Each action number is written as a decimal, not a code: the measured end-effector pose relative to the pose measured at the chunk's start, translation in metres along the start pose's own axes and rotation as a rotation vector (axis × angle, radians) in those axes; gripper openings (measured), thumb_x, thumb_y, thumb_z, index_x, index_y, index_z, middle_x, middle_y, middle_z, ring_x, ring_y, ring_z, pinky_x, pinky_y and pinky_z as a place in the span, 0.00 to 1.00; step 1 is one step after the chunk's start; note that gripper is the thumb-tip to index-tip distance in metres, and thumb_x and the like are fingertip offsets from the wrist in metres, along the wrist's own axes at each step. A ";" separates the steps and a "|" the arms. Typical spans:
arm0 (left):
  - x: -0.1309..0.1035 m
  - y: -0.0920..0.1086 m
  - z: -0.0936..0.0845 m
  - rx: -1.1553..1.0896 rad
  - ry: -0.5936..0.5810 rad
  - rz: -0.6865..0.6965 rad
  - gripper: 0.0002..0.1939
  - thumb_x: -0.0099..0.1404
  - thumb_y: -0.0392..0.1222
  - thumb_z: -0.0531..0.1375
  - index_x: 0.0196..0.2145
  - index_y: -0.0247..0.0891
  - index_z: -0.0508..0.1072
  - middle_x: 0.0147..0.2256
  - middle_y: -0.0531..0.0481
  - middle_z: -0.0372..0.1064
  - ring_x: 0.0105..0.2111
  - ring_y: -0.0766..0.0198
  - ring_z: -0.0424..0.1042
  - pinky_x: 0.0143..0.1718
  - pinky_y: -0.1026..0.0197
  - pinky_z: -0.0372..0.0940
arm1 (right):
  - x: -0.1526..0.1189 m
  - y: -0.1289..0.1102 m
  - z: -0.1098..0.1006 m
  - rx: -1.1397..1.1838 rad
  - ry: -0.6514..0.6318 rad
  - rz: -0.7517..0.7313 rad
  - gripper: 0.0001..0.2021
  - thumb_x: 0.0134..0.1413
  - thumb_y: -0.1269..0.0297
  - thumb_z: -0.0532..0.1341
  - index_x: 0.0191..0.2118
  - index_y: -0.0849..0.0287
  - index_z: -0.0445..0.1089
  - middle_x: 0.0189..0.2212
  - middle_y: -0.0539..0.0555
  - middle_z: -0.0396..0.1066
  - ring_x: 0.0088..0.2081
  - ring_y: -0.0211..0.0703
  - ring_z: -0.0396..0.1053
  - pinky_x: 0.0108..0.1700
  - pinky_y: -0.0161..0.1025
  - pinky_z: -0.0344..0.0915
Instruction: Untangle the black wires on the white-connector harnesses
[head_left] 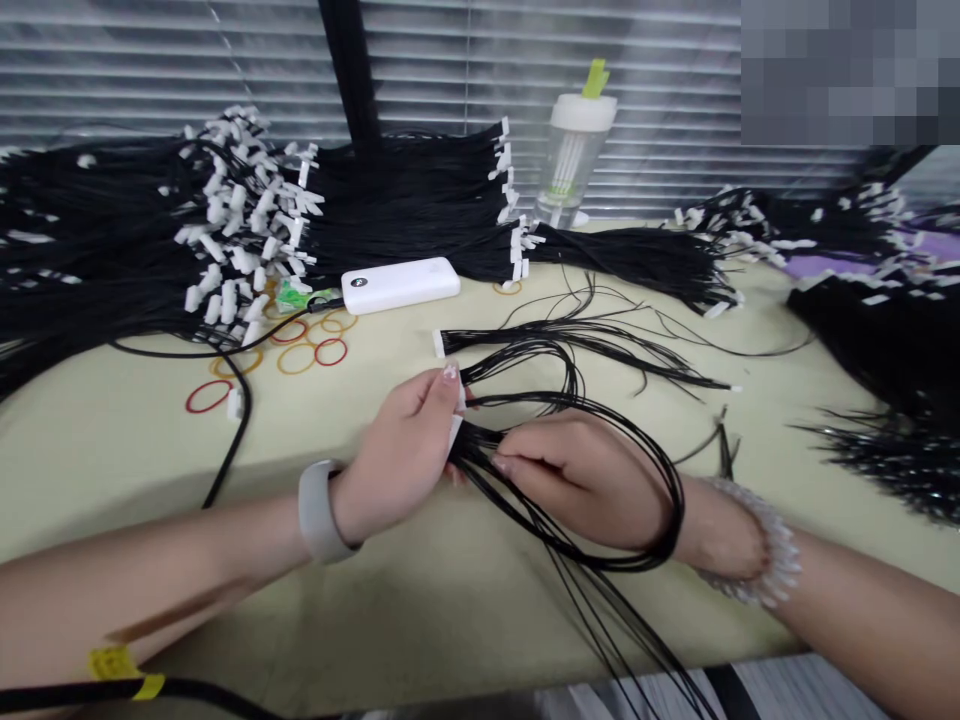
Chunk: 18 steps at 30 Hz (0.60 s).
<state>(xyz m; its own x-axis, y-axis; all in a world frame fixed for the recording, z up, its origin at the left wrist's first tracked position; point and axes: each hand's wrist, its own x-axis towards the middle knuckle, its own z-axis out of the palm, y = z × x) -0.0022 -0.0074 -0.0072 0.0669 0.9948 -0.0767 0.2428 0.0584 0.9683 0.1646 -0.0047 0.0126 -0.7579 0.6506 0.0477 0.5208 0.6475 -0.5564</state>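
Note:
Between the thumb and fingers of my left hand [409, 440] are the white connectors [455, 432] at the end of a black wire bundle [517, 500]. My right hand [589, 475] is closed in a pinch on the black wires, just right of the connectors. Some wires loop around the right hand and wrist; others hang down over the table's front edge. Behind both hands, another wire bundle [540, 335] with a white connector at its left end lies on the table.
A white power bank [401, 285], coloured rubber bands [296, 357] and a clear bottle [576, 160] stand or lie beyond my hands. Piles of black wires [405, 200] line the back. More wires [885, 350] lie at right. A black cable [244, 410] crosses the left side.

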 end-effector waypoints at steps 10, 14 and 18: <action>-0.004 0.008 0.002 0.044 0.001 -0.017 0.18 0.61 0.54 0.46 0.24 0.38 0.60 0.14 0.59 0.53 0.12 0.71 0.58 0.12 0.70 0.55 | -0.004 0.005 0.000 -0.236 0.108 -0.062 0.08 0.50 0.71 0.51 0.23 0.61 0.63 0.23 0.48 0.62 0.25 0.30 0.56 0.28 0.30 0.53; -0.006 0.008 0.003 0.088 -0.020 -0.019 0.19 0.62 0.55 0.45 0.24 0.38 0.60 0.14 0.58 0.53 0.11 0.71 0.59 0.11 0.69 0.56 | -0.012 0.010 -0.031 -0.233 0.017 0.003 0.08 0.47 0.71 0.55 0.20 0.61 0.63 0.16 0.45 0.59 0.19 0.27 0.51 0.21 0.28 0.50; -0.006 0.006 0.003 0.080 -0.017 -0.027 0.19 0.62 0.55 0.45 0.24 0.38 0.60 0.16 0.58 0.54 0.11 0.72 0.59 0.10 0.70 0.56 | -0.020 0.021 -0.065 -0.224 0.249 0.212 0.06 0.45 0.68 0.58 0.22 0.59 0.70 0.11 0.44 0.58 0.14 0.26 0.50 0.15 0.27 0.47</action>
<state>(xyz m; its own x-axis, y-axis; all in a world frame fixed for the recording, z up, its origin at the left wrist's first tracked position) 0.0020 -0.0132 -0.0012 0.0750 0.9914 -0.1071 0.3210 0.0777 0.9439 0.2164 0.0211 0.0538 -0.5201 0.8377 0.1666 0.7490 0.5411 -0.3824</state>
